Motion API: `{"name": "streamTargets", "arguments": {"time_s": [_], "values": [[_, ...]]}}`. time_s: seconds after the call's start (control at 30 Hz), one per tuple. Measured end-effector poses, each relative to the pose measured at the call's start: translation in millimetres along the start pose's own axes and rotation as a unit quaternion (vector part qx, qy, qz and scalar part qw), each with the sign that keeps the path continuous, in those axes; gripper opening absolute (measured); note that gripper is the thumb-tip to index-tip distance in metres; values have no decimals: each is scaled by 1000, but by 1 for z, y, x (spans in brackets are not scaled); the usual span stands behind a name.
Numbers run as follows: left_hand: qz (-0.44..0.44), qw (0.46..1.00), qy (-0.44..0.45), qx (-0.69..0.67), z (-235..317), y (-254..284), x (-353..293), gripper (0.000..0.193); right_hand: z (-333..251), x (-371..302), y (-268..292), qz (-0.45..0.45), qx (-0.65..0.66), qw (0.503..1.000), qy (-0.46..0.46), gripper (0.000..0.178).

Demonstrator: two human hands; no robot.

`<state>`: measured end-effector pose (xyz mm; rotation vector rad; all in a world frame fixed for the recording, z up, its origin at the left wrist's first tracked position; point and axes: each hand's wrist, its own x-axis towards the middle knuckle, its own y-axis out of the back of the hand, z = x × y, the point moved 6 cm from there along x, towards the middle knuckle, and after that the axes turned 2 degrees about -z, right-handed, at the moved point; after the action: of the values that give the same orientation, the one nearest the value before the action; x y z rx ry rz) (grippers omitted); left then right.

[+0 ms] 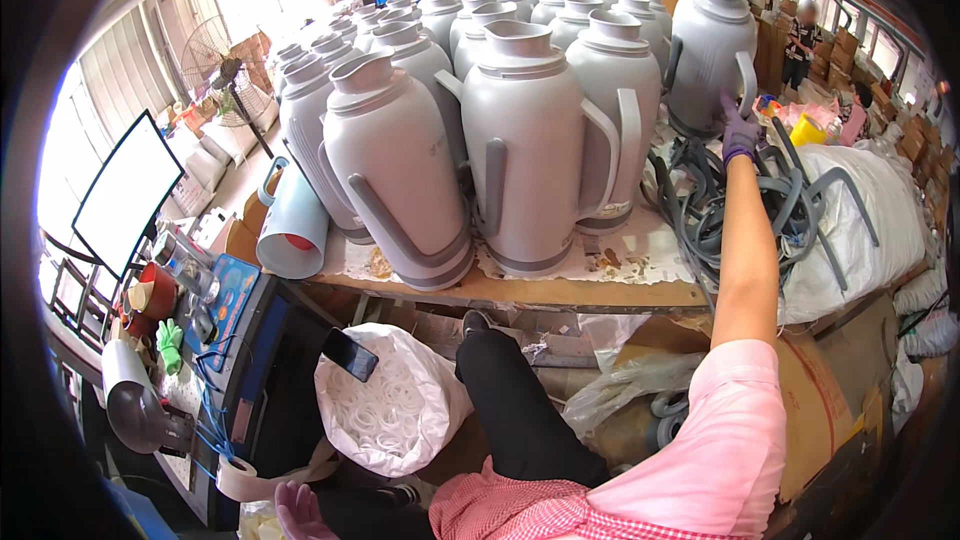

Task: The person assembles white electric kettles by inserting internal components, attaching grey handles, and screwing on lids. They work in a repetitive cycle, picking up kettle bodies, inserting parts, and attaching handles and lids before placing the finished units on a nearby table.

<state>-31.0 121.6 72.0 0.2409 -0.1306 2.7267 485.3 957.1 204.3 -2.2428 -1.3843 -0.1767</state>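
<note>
At the far right of the table, my right hand [740, 132], in a purple glove, is closed at the lower end of the handle of a grey thermos jug body [708, 55]. This body stands upright, its top open. My left hand [300, 512], also gloved, shows partly at the lower edge, fingers stretched out and nothing in them. Many similar grey jug bodies [520, 140] crowd the table, with spouts and side handles; one in front [395, 160] tilts slightly. Below my right wrist lies a tangle of grey strips [700, 200].
A pale blue cylinder [295, 225] lies at the table's left edge. Below stands a white sack [390, 400] of clear rings, with a phone [350, 354] on it. A white bundle [850, 225] sits at right. A monitor [128, 195] and fan [228, 70] stand left; another person [800, 45] is far back.
</note>
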Motion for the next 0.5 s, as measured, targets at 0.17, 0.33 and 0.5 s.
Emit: {"name": "streamTargets", "arguments": {"time_s": [0.17, 0.33, 0.5], "values": [[-30, 993, -55, 98, 1, -6, -8, 55, 33, 9, 0, 29, -26, 999, 16, 54], [-14, 992, 5, 124, 0, -10, 0, 57, 79, 55, 19, 71, -90, 993, -30, 62], [-19, 990, -20, 141, 10, -22, 4, 58, 82, 68, 21, 78, -361, 929, -2, 79]]}}
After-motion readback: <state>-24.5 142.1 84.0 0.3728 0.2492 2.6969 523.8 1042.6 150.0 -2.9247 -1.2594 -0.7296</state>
